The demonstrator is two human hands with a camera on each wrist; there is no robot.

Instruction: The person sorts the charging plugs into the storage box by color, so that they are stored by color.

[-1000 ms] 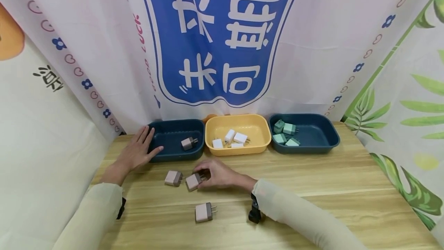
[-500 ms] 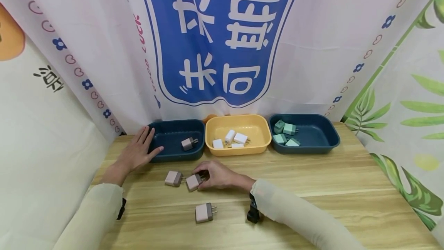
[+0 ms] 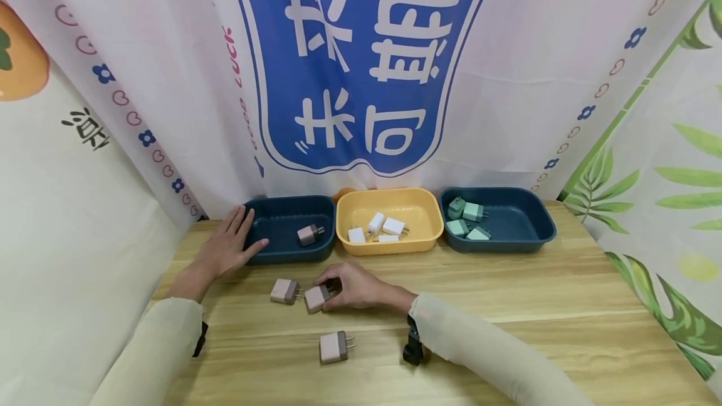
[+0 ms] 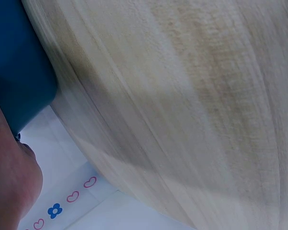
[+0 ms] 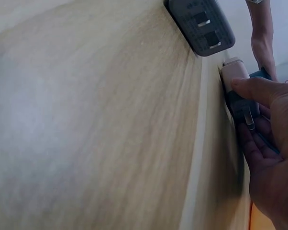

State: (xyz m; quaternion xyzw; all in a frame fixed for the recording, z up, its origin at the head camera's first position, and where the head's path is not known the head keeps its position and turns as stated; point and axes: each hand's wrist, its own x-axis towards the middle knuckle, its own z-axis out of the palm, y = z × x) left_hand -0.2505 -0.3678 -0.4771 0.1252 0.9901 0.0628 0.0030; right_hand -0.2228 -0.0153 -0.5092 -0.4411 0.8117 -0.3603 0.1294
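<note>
My right hand [image 3: 355, 285] pinches a pink and grey wall charger [image 3: 317, 298] low over the table. In the right wrist view, the thumb [image 5: 251, 88] lies along one side of that charger, with the fingers on the other. A second pink charger [image 3: 284, 291] lies just to its left, and a third charger [image 3: 333, 348] lies nearer the front, prongs pointing right. My left hand [image 3: 225, 244] rests with extended fingers on the left end of the left dark blue tray [image 3: 290, 258]. One pink charger [image 3: 308, 234] is inside that tray.
A yellow tray [image 3: 414, 245] with several white chargers [image 3: 393, 226] stands in the middle of the row. To its right, another dark blue tray [image 3: 507, 245] holds several green chargers [image 3: 472, 212]. Behind them hangs a printed curtain [image 3: 496, 130].
The head view has shifted very slightly. Both hands and all the chargers keep their places.
</note>
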